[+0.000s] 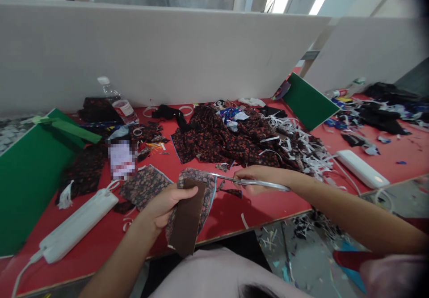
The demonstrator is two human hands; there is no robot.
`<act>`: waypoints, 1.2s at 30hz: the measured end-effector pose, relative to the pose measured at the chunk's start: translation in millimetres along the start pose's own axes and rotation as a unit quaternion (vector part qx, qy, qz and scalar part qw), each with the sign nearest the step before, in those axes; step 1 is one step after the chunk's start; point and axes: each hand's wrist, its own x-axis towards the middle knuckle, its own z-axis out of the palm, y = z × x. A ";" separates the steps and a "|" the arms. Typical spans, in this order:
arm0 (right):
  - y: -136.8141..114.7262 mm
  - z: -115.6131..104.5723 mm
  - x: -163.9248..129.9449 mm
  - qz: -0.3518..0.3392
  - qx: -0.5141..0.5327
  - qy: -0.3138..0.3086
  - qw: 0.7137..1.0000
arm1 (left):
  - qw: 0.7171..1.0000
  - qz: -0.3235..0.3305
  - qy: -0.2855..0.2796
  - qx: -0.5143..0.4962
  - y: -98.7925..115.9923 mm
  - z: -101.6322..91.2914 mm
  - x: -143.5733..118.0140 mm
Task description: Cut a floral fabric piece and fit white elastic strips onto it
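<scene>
Left hand point(166, 204) raised, fingers curled in a pinch, thumb on top; right hand point(259, 178) just beyond, closed, forearm stretched sideways.

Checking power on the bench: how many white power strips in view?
2. One white power strip lies at the table's near-left edge; the other lies on the right, by the white scraps. Fabric could hide more.

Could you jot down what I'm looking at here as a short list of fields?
Left hand: holds a brown card against a floral fabric piece
Right hand: grips scissors, blades pointing at the fabric's top edge
Table: red, littered with white strips
Behind: heap of dark floral cloth, water bottle
Sides: green boards, white power strips
</scene>
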 end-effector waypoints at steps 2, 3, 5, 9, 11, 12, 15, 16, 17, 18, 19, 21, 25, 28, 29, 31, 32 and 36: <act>3.9 0.8 1.5 -0.007 0.000 0.002 1.000 | 1.000 0.005 0.004 -0.004 0.6 0.6 -0.5; 5.1 1.3 1.8 -0.012 0.002 0.006 1.000 | 1.000 0.006 0.005 -0.005 0.6 0.5 -0.7; 5.7 2.2 1.6 -0.019 0.011 0.015 1.000 | 1.000 0.006 0.001 -0.008 0.2 -0.6 -0.6; 1.9 2.3 -0.5 -0.007 0.036 0.023 0.999 | 1.000 0.001 -0.009 -0.010 -1.5 -3.6 0.0; -1.2 1.8 -1.1 0.015 0.031 0.020 0.999 | 1.000 0.000 -0.009 -0.013 -1.7 -3.3 -0.2; -3.0 1.7 -1.2 0.025 0.024 0.017 0.999 | 1.000 -0.001 -0.008 -0.014 -1.6 -2.7 -0.5; -8.7 1.7 -0.6 0.039 0.014 0.019 0.999 | 1.000 -0.004 -0.002 -0.011 -1.1 -0.2 -1.0; -10.3 1.9 -0.2 0.037 0.014 0.020 0.999 | 1.000 -0.005 -0.001 -0.008 -1.1 0.4 -0.9; -11.6 2.0 0.3 0.033 0.015 0.022 0.999 | 1.000 -0.004 -0.001 -0.005 -1.1 0.8 -0.7; -12.6 2.0 0.7 0.030 0.017 0.022 0.999 | 1.000 -0.004 -0.002 -0.004 -1.1 1.0 -0.5; -13.2 1.9 1.2 0.031 0.017 0.019 0.999 | 1.000 -0.003 -0.005 -0.005 -1.2 1.0 -0.2; -13.1 1.6 2.0 0.032 0.012 0.015 0.999 | 1.000 -0.001 -0.011 -0.009 -1.3 1.2 0.1; -5.0 2.5 3.3 0.004 0.008 0.015 1.000 | 1.000 0.001 -0.009 -0.012 -1.1 1.9 -0.3; 5.4 5.5 3.8 -0.008 0.021 0.019 1.000 | 1.000 -0.001 -0.007 -0.008 -1.3 1.4 -0.3; 7.9 6.4 3.7 -0.004 0.024 0.020 1.000 | 1.000 -0.001 -0.007 -0.005 -1.5 1.0 -0.2; 9.0 7.2 3.1 0.007 0.023 0.021 0.999 | 1.000 0.001 -0.006 -0.002 -1.8 0.2 0.1; 7.5 6.9 2.6 0.012 0.018 0.021 1.000 | 1.000 0.002 -0.005 -0.001 -1.9 0.1 0.2; -5.6 3.0 1.8 0.015 -0.006 0.012 1.000 | 1.000 0.008 -0.008 -0.002 -1.7 2.0 0.0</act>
